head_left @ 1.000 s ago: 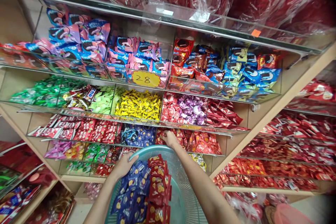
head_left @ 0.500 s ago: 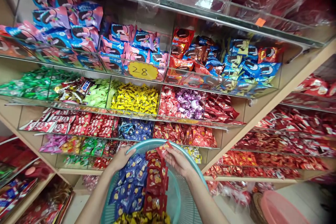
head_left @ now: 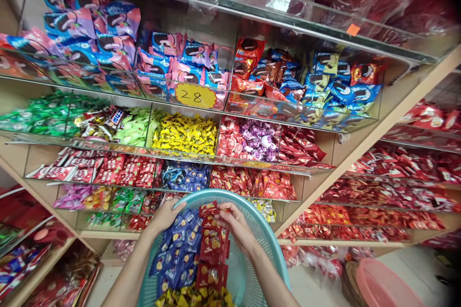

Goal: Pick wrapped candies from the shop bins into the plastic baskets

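Note:
A round turquoise plastic basket (head_left: 274,249) is before me, low in the head view. Inside it, blue candy packets (head_left: 180,249) lie in rows on the left, red candy packets (head_left: 212,242) form a column beside them, and yellow-wrapped candies (head_left: 194,297) sit at the near end. My left hand (head_left: 166,215) grips the basket's far left rim, thumb over the edge. Within the basket, my right hand (head_left: 234,225) pinches a red candy packet at the top of the red column. Part of that packet is hidden by my fingers.
Glass-fronted shelves of sorted wrapped sweets rise ahead, including yellow candies (head_left: 185,134) and blue packets (head_left: 183,176). A yellow price tag (head_left: 195,96) reads 28. More red sweets fill the shelves at right. A pink basin (head_left: 385,283) stands on the floor at lower right.
My right hand has lowered slightly to the left, bringing the red packet from near the rim down to the top of the red column. My left hand stays on the rim.

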`<control>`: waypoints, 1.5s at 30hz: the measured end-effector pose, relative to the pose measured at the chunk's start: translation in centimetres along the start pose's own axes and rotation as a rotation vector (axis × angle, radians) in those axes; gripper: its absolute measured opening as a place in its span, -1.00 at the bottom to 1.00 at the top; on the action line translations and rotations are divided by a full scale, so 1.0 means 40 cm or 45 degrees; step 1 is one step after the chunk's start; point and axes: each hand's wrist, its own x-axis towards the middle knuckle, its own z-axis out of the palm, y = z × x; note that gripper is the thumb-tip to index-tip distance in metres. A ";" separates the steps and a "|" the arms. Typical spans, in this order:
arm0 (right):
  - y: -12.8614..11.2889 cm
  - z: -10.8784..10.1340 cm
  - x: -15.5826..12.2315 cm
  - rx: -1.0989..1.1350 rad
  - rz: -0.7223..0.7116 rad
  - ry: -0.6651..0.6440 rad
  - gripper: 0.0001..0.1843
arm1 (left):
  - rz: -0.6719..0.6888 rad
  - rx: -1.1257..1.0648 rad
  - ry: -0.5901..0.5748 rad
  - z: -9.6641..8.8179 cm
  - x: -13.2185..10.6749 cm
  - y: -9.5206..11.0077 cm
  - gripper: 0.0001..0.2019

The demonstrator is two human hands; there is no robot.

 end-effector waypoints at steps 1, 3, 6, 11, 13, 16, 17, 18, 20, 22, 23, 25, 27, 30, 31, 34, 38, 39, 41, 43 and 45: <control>0.000 0.003 0.000 -0.098 -0.060 0.013 -0.79 | 0.005 0.004 -0.002 0.001 0.001 -0.002 -0.56; -0.002 0.008 -0.001 -0.292 -0.198 0.020 -0.80 | 0.012 0.008 -0.004 0.001 0.001 -0.004 -0.56; -0.006 0.013 -0.005 -0.435 -0.299 -0.040 -0.74 | 0.006 0.003 -0.002 -0.002 -0.001 0.002 -0.56; -0.001 0.015 -0.011 -0.410 -0.280 -0.169 -0.46 | 0.009 -0.009 -0.012 -0.009 -0.007 0.015 -0.57; 0.009 0.011 -0.008 -0.408 -0.275 -0.208 -0.40 | 0.004 0.006 -0.016 -0.010 -0.007 0.016 -0.58; 0.032 0.002 0.000 -0.412 -0.259 -0.204 -0.41 | 0.001 0.009 -0.014 -0.009 -0.005 0.016 -0.58; 0.040 0.000 0.002 -0.407 -0.233 -0.185 -0.42 | 0.001 0.002 -0.009 -0.008 -0.005 0.016 -0.58; 0.049 -0.003 0.005 -0.400 -0.198 -0.160 -0.43 | 0.000 -0.006 -0.004 -0.008 -0.005 0.016 -0.58; 0.064 -0.007 0.010 -0.390 -0.132 -0.093 -0.46 | -0.012 -0.019 0.001 -0.009 -0.005 0.019 -0.59; 0.074 -0.010 0.014 -0.381 -0.100 -0.018 -0.46 | -0.029 -0.023 -0.001 -0.011 -0.005 0.022 -0.59; 0.076 -0.011 0.016 -0.372 -0.093 0.016 -0.46 | -0.037 -0.022 -0.002 -0.012 -0.006 0.024 -0.59; 0.077 -0.013 0.018 -0.342 -0.070 0.057 -0.43 | -0.041 -0.018 -0.003 -0.013 -0.007 0.027 -0.59; 0.074 -0.012 0.019 -0.319 -0.046 0.062 -0.41 | -0.036 -0.013 -0.002 -0.014 -0.007 0.027 -0.59; 0.076 -0.006 0.020 -0.426 -0.055 0.052 -0.43 | -0.035 -0.007 -0.004 -0.013 -0.007 0.024 -0.59; 0.079 -0.003 0.020 -0.498 -0.070 0.056 -0.45 | -0.040 -0.007 -0.005 -0.012 -0.006 0.022 -0.59; 0.099 0.006 0.019 -0.757 -0.146 0.084 -0.51 | -0.045 -0.019 -0.010 -0.009 -0.005 0.016 -0.58; 0.134 0.011 0.017 -0.932 -0.210 0.130 -0.55 | -0.025 -0.010 -0.016 -0.005 -0.002 0.006 -0.57; 0.141 0.011 0.017 -0.945 -0.221 0.141 -0.54 | -0.023 -0.003 -0.016 -0.004 -0.002 0.004 -0.57; 0.150 0.010 0.016 -0.990 -0.257 0.153 -0.54 | -0.024 0.013 -0.018 -0.002 -0.001 0.000 -0.56; 0.151 0.010 0.013 -1.079 -0.304 0.166 -0.55 | -0.022 0.030 -0.019 -0.001 0.000 -0.003 -0.57; 0.144 0.012 0.008 -1.178 -0.349 0.192 -0.55 | -0.016 0.041 -0.015 0.000 0.001 -0.006 -0.58</control>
